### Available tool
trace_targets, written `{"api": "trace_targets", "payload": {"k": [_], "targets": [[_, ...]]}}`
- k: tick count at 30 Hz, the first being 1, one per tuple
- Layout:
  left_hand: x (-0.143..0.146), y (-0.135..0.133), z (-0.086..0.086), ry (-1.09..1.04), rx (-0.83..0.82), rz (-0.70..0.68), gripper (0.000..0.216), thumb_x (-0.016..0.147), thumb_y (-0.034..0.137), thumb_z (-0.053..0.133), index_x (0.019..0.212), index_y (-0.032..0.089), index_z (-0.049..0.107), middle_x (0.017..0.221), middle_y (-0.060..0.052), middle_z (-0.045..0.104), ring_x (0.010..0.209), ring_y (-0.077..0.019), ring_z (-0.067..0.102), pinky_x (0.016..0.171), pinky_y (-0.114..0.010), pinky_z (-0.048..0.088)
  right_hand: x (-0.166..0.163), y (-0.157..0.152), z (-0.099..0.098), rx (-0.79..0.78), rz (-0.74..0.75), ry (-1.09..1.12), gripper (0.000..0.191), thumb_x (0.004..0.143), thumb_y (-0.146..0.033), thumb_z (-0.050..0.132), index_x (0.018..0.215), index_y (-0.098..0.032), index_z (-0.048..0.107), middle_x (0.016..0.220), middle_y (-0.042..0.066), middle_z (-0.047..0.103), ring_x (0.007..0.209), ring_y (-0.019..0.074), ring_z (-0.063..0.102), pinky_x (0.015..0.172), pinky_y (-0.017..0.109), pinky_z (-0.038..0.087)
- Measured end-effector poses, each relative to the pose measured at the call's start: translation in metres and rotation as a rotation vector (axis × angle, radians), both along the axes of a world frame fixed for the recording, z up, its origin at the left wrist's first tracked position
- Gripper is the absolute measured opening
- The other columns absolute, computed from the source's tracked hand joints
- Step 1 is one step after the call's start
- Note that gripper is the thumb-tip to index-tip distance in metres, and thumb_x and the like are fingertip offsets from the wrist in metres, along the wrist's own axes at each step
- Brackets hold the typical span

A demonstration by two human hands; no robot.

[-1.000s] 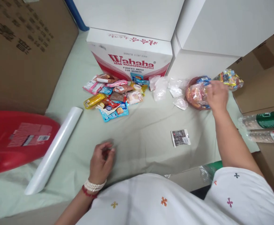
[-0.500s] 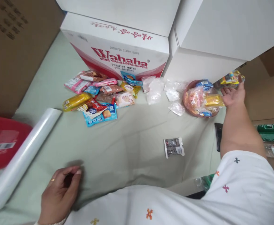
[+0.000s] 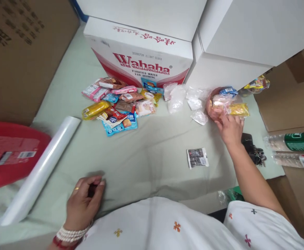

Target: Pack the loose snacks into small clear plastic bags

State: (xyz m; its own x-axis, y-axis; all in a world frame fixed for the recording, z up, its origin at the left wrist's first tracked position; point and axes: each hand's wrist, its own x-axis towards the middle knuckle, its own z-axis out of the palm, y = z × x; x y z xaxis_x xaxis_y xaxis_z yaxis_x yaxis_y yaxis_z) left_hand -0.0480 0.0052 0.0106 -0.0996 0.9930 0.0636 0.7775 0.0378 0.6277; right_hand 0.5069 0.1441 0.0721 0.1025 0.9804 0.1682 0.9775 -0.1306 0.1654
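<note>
My right hand [image 3: 231, 130] lies palm down over the near side of a round pinkish basket [image 3: 211, 110]. Its fingers touch the heap of wrapped snacks there and partly hide it; what they grip, if anything, is not visible. Inside the basket show a yellow packet [image 3: 238, 109] and a blue packet [image 3: 228, 91]. My left hand [image 3: 85, 198] rests on the cloth near my body, curled with thumb against forefinger, nothing seen in it. A small dark packet with clear edges [image 3: 197, 158] lies on the cloth between my hands.
Several snack packets [image 3: 120, 104] are piled before a white and red water carton [image 3: 146, 62]. Crumpled clear bags [image 3: 177, 99] lie beside the basket. A plastic roll [image 3: 42, 170] and a red container [image 3: 11, 152] stand left. Keys [image 3: 258, 154] and plastic bottles [image 3: 292, 141] are at right.
My right hand has moved left and nearer, from beside the basket by the colourful bag onto the basket's near side. The left hand keeps its curl. The view has shifted slightly.
</note>
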Motion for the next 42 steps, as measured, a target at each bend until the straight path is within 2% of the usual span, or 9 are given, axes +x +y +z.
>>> {"api": "trace_targets", "payload": {"k": [7,10,14,19,22,29,33,36,42], "targets": [[-0.011,-0.016,-0.002,-0.017,0.019,-0.046,0.023,0.092,0.042,0.059,0.100,0.022,0.065,0.091,-0.005,0.066,0.081,-0.0213,0.066,0.073,-0.033,0.054,0.119,-0.002,0.001,0.019,0.065,0.037,0.022,0.089,-0.029,0.059,0.091,-0.015,0.076,0.105,0.019,0.070,0.123,0.0353,0.046,0.104,0.049,0.036],[-0.013,-0.022,-0.004,-0.049,0.046,-0.058,0.022,0.093,0.040,0.059,0.101,0.021,0.065,0.094,-0.006,0.066,0.080,-0.0198,0.065,0.074,-0.033,0.054,0.125,-0.010,0.015,0.056,0.117,0.095,0.026,0.085,-0.025,0.056,0.098,-0.015,0.078,0.109,0.019,0.070,0.123,0.0331,0.051,0.106,0.047,0.038],[-0.010,-0.024,-0.003,-0.078,0.099,-0.052,0.018,0.093,0.036,0.059,0.098,0.021,0.067,0.093,-0.005,0.067,0.082,-0.0206,0.066,0.075,-0.033,0.054,0.062,-0.007,0.012,0.115,0.196,0.315,0.030,0.089,-0.026,0.052,0.106,-0.021,0.076,0.116,0.012,0.071,0.111,0.0280,0.062,0.102,0.044,0.045],[-0.010,-0.026,0.001,-0.128,0.093,-0.058,0.018,0.094,0.034,0.057,0.094,0.021,0.069,0.093,-0.006,0.068,0.086,-0.0218,0.066,0.081,-0.036,0.053,-0.027,0.034,-0.024,0.093,-0.229,0.642,0.034,0.084,-0.039,0.061,0.100,-0.012,0.074,0.087,0.013,0.073,0.082,0.0256,0.064,0.088,0.042,0.050],[-0.011,-0.029,0.004,-0.229,0.064,0.006,0.019,0.092,0.037,0.060,0.094,0.021,0.069,0.093,-0.005,0.066,0.086,-0.0206,0.065,0.078,-0.034,0.052,-0.058,0.041,-0.038,0.124,-0.270,0.698,0.036,0.085,-0.043,0.059,0.093,-0.010,0.072,0.080,0.011,0.070,0.076,0.0228,0.062,0.081,0.038,0.051],[0.041,0.010,0.028,-0.959,-0.342,0.129,0.044,0.089,0.062,0.062,0.101,0.020,0.063,0.092,-0.004,0.065,0.075,-0.0163,0.064,0.054,-0.024,0.048,-0.186,-0.033,-0.038,-0.167,0.220,1.421,0.028,0.088,-0.045,0.067,0.098,-0.021,0.074,0.077,0.001,0.069,0.064,0.0146,0.062,0.068,0.028,0.052],[0.083,0.053,0.036,-1.187,-0.574,-0.070,0.057,0.077,0.069,0.071,0.102,0.018,0.063,0.091,-0.003,0.065,0.073,-0.0152,0.064,0.047,-0.021,0.044,-0.251,-0.068,-0.028,-0.231,0.498,1.395,0.014,0.093,-0.033,0.067,0.097,-0.024,0.076,0.083,0.002,0.071,0.073,0.0156,0.065,0.070,0.028,0.052],[0.097,0.066,0.033,-1.190,-0.560,-0.166,0.049,0.071,0.060,0.079,0.083,0.016,0.062,0.070,0.001,0.059,0.059,-0.0097,0.054,0.049,-0.020,0.042,-0.262,-0.075,-0.020,-0.100,0.596,1.256,0.014,0.096,-0.026,0.062,0.098,-0.025,0.076,0.091,0.003,0.072,0.084,0.0167,0.067,0.077,0.030,0.053],[0.093,0.058,0.024,-1.236,-0.518,0.078,0.045,0.073,0.059,0.076,0.081,0.018,0.057,0.075,0.002,0.060,0.058,-0.0086,0.054,0.046,-0.019,0.036,-0.239,-0.083,-0.014,0.086,0.564,1.086,0.018,0.096,-0.020,0.060,0.100,-0.027,0.076,0.095,0.004,0.069,0.088,0.0167,0.067,0.076,0.029,0.054]]}}
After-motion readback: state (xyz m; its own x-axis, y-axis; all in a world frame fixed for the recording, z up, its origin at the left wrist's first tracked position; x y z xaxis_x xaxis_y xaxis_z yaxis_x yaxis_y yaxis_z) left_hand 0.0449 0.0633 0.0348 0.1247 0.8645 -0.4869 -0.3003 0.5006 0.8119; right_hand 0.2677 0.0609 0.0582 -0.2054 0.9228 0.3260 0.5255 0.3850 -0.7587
